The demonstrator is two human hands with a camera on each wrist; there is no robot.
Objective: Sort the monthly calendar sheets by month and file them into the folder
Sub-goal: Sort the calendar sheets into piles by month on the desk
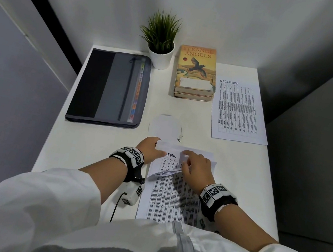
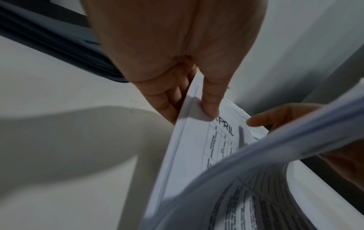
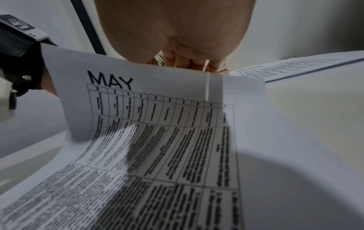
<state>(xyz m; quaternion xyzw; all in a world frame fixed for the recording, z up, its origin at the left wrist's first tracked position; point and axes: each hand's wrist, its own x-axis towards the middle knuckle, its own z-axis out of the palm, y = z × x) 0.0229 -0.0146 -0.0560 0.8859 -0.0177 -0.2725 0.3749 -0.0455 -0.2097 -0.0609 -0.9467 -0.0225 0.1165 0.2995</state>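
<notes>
White bench [image 1: 96, 158]. Folder [image 1: 110, 88], dark, flat, at 10 o'clock. December sheet [image 1: 240, 112], flat, at 2 o'clock. Stack of calendar sheets [image 1: 169, 195], at 6 o'clock before you. Your left hand [image 1: 151, 149] pinches the stack's far-left corner by APRIL, thumb on top. Your right hand [image 1: 196, 166]: fingers curled over the lifted MAY sheet [image 3: 157, 124].

Calendar cell text [image 3: 177, 140] illegibly blurred

White rolled sleeves [image 1: 47, 192], grey zip front, black wrist straps [image 1: 132, 157] with white coded marker blocks, black cable [image 1: 115, 206]
</notes>
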